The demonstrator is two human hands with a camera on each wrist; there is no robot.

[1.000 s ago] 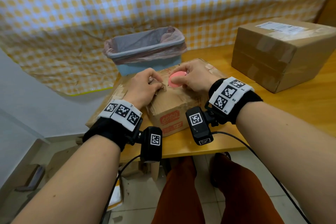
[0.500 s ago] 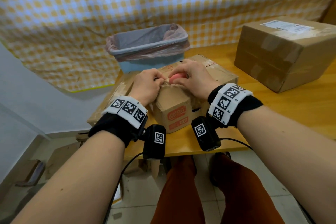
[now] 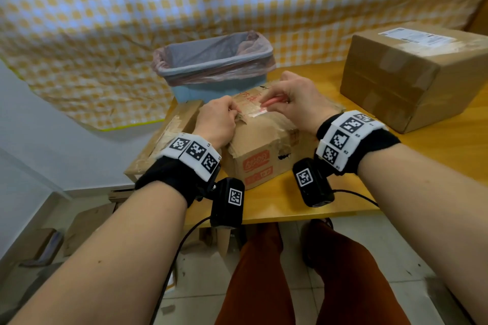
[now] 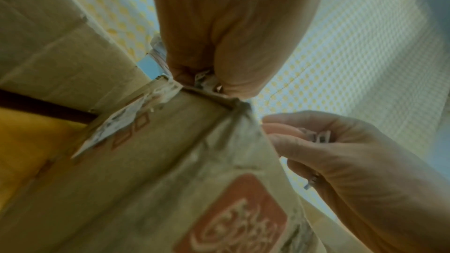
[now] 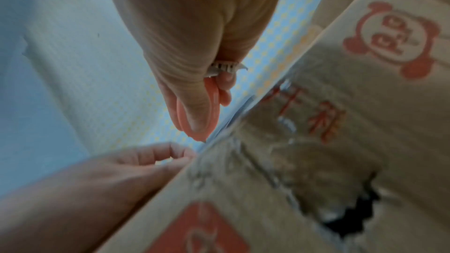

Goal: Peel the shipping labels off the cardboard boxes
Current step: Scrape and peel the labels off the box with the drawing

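Observation:
A small worn cardboard box (image 3: 260,149) with red print stands near the table's front edge. My left hand (image 3: 234,113) pinches a torn strip of label (image 4: 203,79) at the box's top edge. More torn white label (image 4: 114,124) hangs on the box's side. My right hand (image 3: 266,100) grips a pink scraper (image 3: 273,101), thumb on top (image 5: 197,114), its tip (image 5: 198,138) at the box's top edge close to the left fingers (image 5: 168,153). A bigger sealed box (image 3: 396,87) at the back right bears a whole white shipping label (image 3: 417,35).
A blue bin (image 3: 211,87) with a pink liner stands just behind the small box. A flattened piece of cardboard (image 3: 169,137) lies at the left, overhanging the wooden table (image 3: 435,163). A checked cloth hangs behind. Cardboard scraps lie on the floor below.
Both hands have shifted along the small box's top towards the bin. The pink scraper, earlier showing its broad face, now lies low with its tip at the top edge. My left hand keeps pinching.

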